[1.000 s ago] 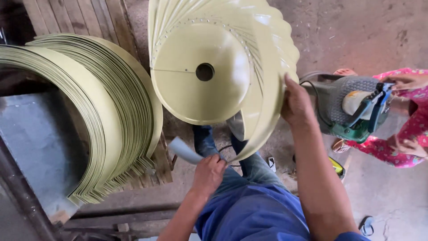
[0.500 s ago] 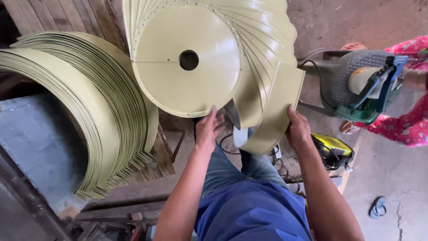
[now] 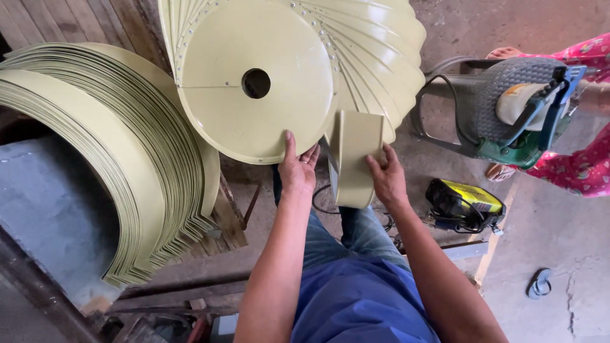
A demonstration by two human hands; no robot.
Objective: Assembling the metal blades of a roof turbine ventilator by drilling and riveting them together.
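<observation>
A pale yellow-green round metal disc (image 3: 241, 121) with a centre hole carries several curved blades (image 3: 381, 57) fanned around its rim. My left hand (image 3: 297, 168) rests its fingers on the disc's lower edge. My right hand (image 3: 387, 178) grips one curved blade (image 3: 356, 159) that hangs below the disc's rim, beside the other blades. Both my forearms reach up from my lap, over blue trousers.
A large stack of curved yellow-green blades (image 3: 108, 146) leans at the left on a wooden frame. A yellow-black tool (image 3: 464, 206) lies on the concrete floor at right. Another person in pink clothing (image 3: 572, 165) sits by a green plastic chair (image 3: 508, 108). A sandal (image 3: 540, 282) lies nearby.
The disc assembly has turned and shifted left. My left hand rose from my lap to the disc's lower edge, and my right hand moved down and left onto a single blade.
</observation>
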